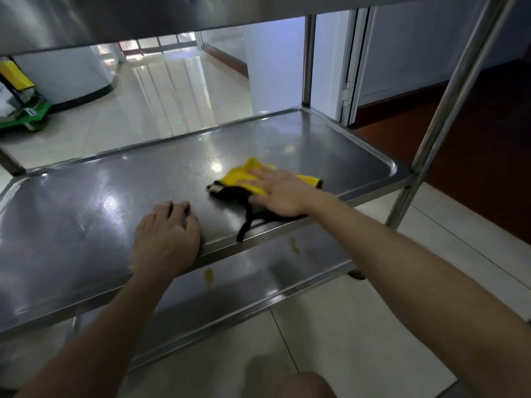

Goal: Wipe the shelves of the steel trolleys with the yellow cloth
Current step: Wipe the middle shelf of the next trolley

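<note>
Nearest the camera, a bare knee (307, 383) is showing at the bottom edge, above a pale tiled floor (373, 340). Just beyond it, the lower shelf (258, 285) of the steel trolley (309, 58) is lying in shadow, and small yellowish stains (209, 275) are sitting on it near its front.

Above that, the left hand (166, 237) is resting on the near rim of the middle shelf (71, 208), palm down, fingers relaxed and slightly bent on the steel, holding nothing. To its right and apart from it, the right hand (283, 193) is pressing flat on the yellow cloth (241, 176), fingers straight, none curling round it. The cloth is lying on the right half of the middle shelf, close to the near rim, with its yellow part sticking out past the fingertips. A dark part is lying under the palm, and a black strap (247, 225) is trailing from it over the near rim.

Overhead, the underside of the top shelf (115, 21) is filling the upper edge, and a slanted post (448, 110) is running down the right side. Farther off, a green cart (23, 110) carrying something yellow is standing at far left, and a white door frame (350, 67) is showing at right.
</note>
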`<act>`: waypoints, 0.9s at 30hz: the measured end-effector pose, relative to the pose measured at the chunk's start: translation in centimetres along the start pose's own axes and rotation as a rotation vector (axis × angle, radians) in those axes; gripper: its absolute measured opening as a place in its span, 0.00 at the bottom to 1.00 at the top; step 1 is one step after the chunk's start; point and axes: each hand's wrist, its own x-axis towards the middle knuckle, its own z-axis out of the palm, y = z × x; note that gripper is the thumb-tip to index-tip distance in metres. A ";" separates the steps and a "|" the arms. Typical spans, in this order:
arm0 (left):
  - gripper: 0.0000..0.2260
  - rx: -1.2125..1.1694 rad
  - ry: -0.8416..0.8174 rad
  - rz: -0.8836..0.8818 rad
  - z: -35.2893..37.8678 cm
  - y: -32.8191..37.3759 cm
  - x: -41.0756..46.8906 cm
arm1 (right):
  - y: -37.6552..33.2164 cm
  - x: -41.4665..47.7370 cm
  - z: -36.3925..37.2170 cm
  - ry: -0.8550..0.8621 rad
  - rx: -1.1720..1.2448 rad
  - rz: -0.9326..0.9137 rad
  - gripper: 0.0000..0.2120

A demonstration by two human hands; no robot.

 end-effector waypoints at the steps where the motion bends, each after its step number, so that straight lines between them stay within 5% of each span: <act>1: 0.30 -0.012 0.016 0.001 0.0 0.2 -0.2 | 2.9 0.7 -0.7 0.030 -0.020 0.095 0.29; 6: 0.31 -0.076 0.061 -0.005 0.5 0.2 -0.5 | 13.6 4.9 -2.3 0.082 0.013 0.592 0.34; 10: 0.29 -0.064 0.074 -0.010 0.6 0.7 -0.5 | 13.8 9.9 -2.6 0.063 0.035 0.718 0.40; 17: 0.30 0.046 -0.012 0.008 0.2 0.5 -0.1 | 1.1 15.4 -1.1 -0.025 0.005 0.339 0.38; 22: 0.26 -0.121 0.064 -0.083 -0.2 1.4 -0.3 | -5.3 9.9 1.2 -0.021 -0.012 -0.019 0.33; 27: 0.12 -0.344 0.324 -0.147 -0.2 2.0 -0.7 | -5.2 0.7 2.9 0.028 -0.004 -0.090 0.35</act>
